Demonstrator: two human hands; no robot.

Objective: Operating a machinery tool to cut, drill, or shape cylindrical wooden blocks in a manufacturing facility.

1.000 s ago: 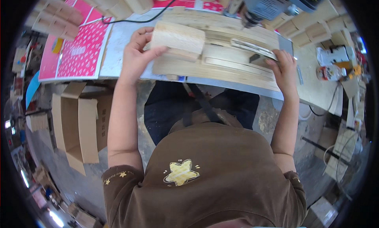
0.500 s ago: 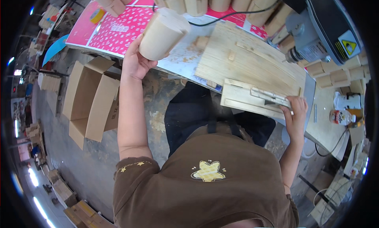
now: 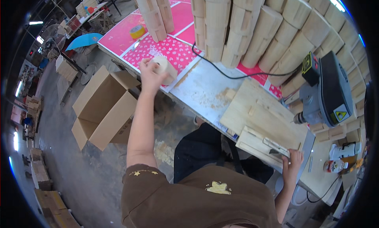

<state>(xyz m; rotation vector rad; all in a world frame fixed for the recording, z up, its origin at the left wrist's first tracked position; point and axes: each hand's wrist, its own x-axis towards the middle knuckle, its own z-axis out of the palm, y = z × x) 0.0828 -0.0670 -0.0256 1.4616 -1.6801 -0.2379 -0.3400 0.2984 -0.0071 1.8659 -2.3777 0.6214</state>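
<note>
My left hand (image 3: 153,76) is closed on a pale wooden cylinder (image 3: 169,73) at the near edge of the pink patterned sheet (image 3: 142,50). The fingers lie over its top; whether its base rests on the table cannot be made out. At the right, my right hand (image 3: 292,163) is closed round the end of a narrow pale wooden board (image 3: 254,145). A slim metal fitting (image 3: 276,146) lies along that board and reaches the fingers. Behind it is a larger wooden board (image 3: 260,113) with strips on it.
A grey drill press (image 3: 325,93) stands at the right. Several stacked wooden cylinders (image 3: 244,26) line the back, with a black cable (image 3: 233,76) before them. Yellow tape (image 3: 137,31) lies far left. An open cardboard box (image 3: 106,109) sits left of the table; a bottle (image 3: 334,166) stands right.
My left hand has carried the cylinder from above the table's front edge onto or just over the pink sheet. The view has swung up and left. My right hand keeps its place on the board.
</note>
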